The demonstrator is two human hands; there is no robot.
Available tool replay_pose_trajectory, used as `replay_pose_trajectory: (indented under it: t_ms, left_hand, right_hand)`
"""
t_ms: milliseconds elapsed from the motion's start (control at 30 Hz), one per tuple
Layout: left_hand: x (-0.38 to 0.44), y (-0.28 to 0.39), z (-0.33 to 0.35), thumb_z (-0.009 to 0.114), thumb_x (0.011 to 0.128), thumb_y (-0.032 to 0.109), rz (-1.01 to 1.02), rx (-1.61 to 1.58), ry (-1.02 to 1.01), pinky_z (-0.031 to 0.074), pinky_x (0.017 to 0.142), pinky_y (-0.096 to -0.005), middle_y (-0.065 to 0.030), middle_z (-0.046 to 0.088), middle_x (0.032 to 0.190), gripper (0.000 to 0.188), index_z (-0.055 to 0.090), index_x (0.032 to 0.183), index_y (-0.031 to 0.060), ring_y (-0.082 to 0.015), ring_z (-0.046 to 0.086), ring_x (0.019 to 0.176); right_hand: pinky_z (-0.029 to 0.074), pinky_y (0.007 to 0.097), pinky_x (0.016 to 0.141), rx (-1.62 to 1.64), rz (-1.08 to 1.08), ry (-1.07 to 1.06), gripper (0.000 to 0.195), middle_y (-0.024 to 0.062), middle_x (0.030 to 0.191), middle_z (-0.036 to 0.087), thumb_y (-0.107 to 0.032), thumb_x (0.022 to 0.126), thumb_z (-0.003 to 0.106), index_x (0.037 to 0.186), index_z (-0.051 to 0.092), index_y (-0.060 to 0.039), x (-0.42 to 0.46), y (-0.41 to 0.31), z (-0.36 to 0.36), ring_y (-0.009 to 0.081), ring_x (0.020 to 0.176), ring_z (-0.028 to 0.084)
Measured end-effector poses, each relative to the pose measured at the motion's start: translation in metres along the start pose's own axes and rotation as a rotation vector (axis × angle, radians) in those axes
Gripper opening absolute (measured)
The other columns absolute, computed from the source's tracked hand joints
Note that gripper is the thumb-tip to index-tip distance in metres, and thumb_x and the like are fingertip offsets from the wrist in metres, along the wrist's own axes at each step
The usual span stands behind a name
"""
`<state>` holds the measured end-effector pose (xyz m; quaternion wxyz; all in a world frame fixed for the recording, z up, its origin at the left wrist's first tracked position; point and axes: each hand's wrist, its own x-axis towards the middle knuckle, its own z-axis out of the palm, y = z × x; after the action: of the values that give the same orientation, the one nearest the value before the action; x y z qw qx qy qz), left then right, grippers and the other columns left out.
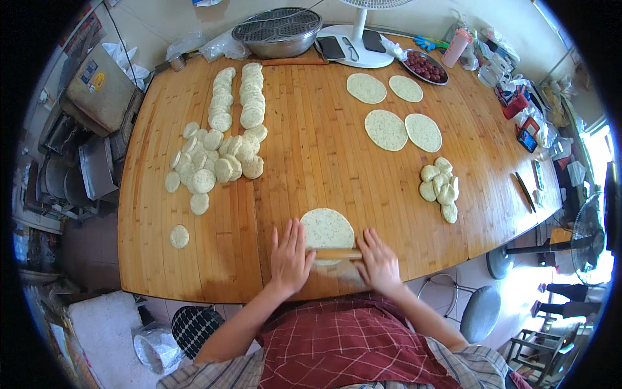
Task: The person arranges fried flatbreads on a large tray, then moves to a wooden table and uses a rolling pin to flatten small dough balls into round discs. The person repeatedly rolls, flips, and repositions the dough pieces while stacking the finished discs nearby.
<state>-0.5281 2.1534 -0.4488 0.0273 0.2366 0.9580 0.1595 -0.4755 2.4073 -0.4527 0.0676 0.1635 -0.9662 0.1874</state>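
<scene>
My left hand [290, 255] and my right hand [379, 260] rest on the two ends of a wooden rolling pin [338, 254], fingers extended forward. The pin lies across the near part of a thin, green-flecked dough round [327, 228] on the wooden table [311, 170]. Both ends of the pin are covered by the hands. Several flat dough rounds [386, 130] are spread beyond my right hand. Closer to that hand sits a cluster of small dough pieces [439, 185]. To the left, thick dough discs [201, 180] lie in a heap, with overlapping rows [252, 97] behind it.
At the back stand a steel basin with a perforated cover [278, 31], a white fan base [358, 48] with phones, and a plate of dark red balls [425, 67]. A dark, knife-like tool [525, 192] lies near the right edge. A stool [480, 313] stands below.
</scene>
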Motion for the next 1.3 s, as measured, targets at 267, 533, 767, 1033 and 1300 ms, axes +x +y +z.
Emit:
replay_pose_trajectory:
  t_ms: [267,533,767,1033,1300]
  left_hand:
    - [0.124,-0.01,-0.009,0.057,0.093,0.037,-0.072,0.017,0.316,0.021,0.116,-0.0519,-0.0213,0.033,0.152,0.071,0.035,0.142,-0.008,-0.0372,0.027,0.142]
    - [0.07,0.026,-0.009,0.069,0.084,0.021,-0.128,-0.113,0.142,0.043,0.096,-0.0474,-0.0193,0.058,0.128,0.045,0.058,0.122,-0.0027,-0.0377,0.055,0.116]
    - [0.095,0.022,-0.066,0.07,0.087,0.014,-0.209,-1.321,-0.409,0.049,0.07,-0.0285,-0.0073,0.067,0.085,0.02,0.068,0.1,-0.002,-0.0126,0.061,0.078]
    - [0.018,0.013,0.004,0.061,0.093,0.028,-0.083,-0.065,0.268,0.034,0.104,-0.0529,-0.0189,0.05,0.135,0.046,0.052,0.128,0.0001,-0.034,0.046,0.128]
    - [0.114,-0.015,-0.004,0.048,0.096,0.037,-0.157,0.078,0.235,0.009,0.114,-0.0654,-0.0196,0.025,0.157,0.068,0.029,0.148,-0.0039,-0.0345,0.019,0.147]
  right_hand:
    - [0.027,0.0551,0.113,-0.114,0.176,0.096,0.052,0.0207,0.146,0.043,-0.037,0.093,0.056,0.134,0.053,-0.0035,0.101,0.045,-0.006,0.0378,0.14,0.031]
    - [0.05,0.045,0.094,0.081,0.101,0.136,0.045,0.0191,0.124,0.061,-0.012,0.074,0.073,0.116,0.061,-0.0025,-0.013,-0.02,-0.007,0.0348,0.118,0.058]
    - [0.055,0.0371,0.067,0.271,-0.165,-0.029,0.026,0.0081,0.087,0.07,-0.007,0.074,0.066,0.101,0.066,-0.0052,-0.001,-0.031,-0.054,0.0258,0.078,0.068]
    - [0.055,0.0364,0.08,0.025,-0.155,0.125,0.037,0.0147,0.112,0.068,-0.012,0.076,0.067,0.112,0.065,-0.002,-0.015,0.006,-0.021,0.0282,0.094,0.068]
    - [0.041,0.0483,0.104,-0.146,0.064,0.205,0.051,0.0237,0.136,0.052,-0.035,0.087,0.065,0.125,0.058,-0.0008,0.095,0.048,-0.01,0.0396,0.128,0.047]
